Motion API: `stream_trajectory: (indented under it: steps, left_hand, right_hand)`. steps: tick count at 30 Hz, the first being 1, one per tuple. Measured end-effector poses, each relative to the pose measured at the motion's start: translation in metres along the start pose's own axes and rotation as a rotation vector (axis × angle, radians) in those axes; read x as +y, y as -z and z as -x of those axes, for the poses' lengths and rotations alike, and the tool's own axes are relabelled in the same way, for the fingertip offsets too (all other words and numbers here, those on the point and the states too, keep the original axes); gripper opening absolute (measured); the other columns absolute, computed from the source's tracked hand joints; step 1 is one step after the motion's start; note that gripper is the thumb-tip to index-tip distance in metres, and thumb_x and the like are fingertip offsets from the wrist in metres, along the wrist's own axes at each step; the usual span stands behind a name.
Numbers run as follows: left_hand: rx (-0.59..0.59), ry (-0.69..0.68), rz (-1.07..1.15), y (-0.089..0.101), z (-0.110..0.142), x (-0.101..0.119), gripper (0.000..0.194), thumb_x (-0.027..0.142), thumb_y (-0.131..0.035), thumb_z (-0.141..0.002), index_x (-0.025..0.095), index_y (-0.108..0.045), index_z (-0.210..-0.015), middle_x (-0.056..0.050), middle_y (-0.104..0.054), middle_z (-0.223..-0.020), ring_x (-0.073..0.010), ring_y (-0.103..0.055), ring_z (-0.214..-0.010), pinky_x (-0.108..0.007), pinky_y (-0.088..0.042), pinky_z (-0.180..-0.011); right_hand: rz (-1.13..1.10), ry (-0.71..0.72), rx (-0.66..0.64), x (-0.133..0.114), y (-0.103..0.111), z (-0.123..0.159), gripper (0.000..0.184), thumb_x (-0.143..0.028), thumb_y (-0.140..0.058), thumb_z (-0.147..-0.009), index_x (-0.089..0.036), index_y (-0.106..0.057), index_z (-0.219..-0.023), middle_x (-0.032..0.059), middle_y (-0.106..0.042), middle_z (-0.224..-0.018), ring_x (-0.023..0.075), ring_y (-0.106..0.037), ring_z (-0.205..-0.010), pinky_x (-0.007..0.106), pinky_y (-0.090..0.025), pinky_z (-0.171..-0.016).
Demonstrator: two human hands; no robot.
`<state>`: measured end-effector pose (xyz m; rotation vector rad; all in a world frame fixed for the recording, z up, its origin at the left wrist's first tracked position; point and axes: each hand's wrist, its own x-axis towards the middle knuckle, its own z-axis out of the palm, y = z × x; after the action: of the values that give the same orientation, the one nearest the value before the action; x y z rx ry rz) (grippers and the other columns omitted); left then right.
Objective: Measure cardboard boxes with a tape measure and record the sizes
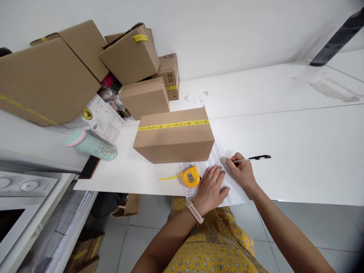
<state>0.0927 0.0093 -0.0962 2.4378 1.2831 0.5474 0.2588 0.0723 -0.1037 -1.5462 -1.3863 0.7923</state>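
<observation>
My right hand [241,170] is closed around a pen [257,157] with a black cap on its back end; its tip is at the printed sheet [237,191]. Flat on that same paper rests my left hand [212,187], fingers stretched out, with a pale pink watch band on the wrist. Just left of it lies a yellow tape measure [190,176], a short length of its blade pulled out leftward. Behind both stands a closed cardboard box [173,141] sealed with yellow printed tape, covering the far part of the paper.
Several more cardboard boxes [129,57] are piled at the back left. A mint-green tumbler [93,146] leans over a dark flat object [89,167] at the table's left end. A white box with an avocado picture [104,119] stands behind it. A dark cylinder [337,38] is at the far right.
</observation>
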Motion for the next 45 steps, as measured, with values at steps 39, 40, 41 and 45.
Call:
stream_trajectory:
  steps: [39, 40, 41, 45]
  left_hand:
    - [0.050, -0.002, 0.114, 0.028, 0.015, 0.012, 0.046, 0.029, -0.056, -0.095, 0.013, -0.047, -0.137, -0.017, -0.049, -0.148, -0.0297, -0.039, -0.143, -0.047, -0.039, -0.118]
    - [0.096, -0.013, 0.130, 0.036, 0.022, 0.012, 0.042, 0.028, -0.055, -0.096, 0.015, -0.049, -0.135, -0.015, -0.053, -0.143, -0.0287, -0.043, -0.140, -0.046, -0.041, -0.116]
    - [0.154, -0.015, 0.135, 0.045, 0.028, 0.011, 0.036, 0.026, -0.054, -0.096, 0.017, -0.051, -0.131, -0.014, -0.056, -0.137, -0.0280, -0.046, -0.137, -0.046, -0.042, -0.115]
    - [0.326, 0.096, 0.060, 0.069, 0.049, -0.011, 0.029, 0.019, -0.055, -0.093, 0.022, -0.055, -0.122, -0.013, -0.058, -0.129, -0.0301, -0.050, -0.129, -0.053, -0.043, -0.112]
  right_hand:
    - [0.211, 0.354, -0.061, 0.000, 0.009, -0.001, 0.020, -0.031, -0.049, -0.095, -0.024, -0.063, -0.107, 0.0066, -0.066, -0.101, 0.0220, -0.062, -0.089, 0.034, -0.049, -0.074]
    - [0.288, 0.418, -0.094, 0.001, 0.014, -0.001, 0.025, -0.025, -0.045, -0.095, -0.025, -0.064, -0.111, 0.0077, -0.065, -0.107, 0.0238, -0.061, -0.097, 0.036, -0.050, -0.080]
    - [0.363, 0.467, -0.120, 0.003, 0.019, -0.002, 0.031, -0.020, -0.042, -0.094, -0.025, -0.064, -0.115, 0.0088, -0.065, -0.111, 0.0254, -0.060, -0.103, 0.038, -0.050, -0.083]
    - [0.587, 0.568, -0.169, 0.012, 0.036, -0.008, 0.041, -0.011, -0.040, -0.092, -0.023, -0.066, -0.122, 0.0136, -0.066, -0.115, 0.0291, -0.059, -0.104, 0.042, -0.051, -0.082]
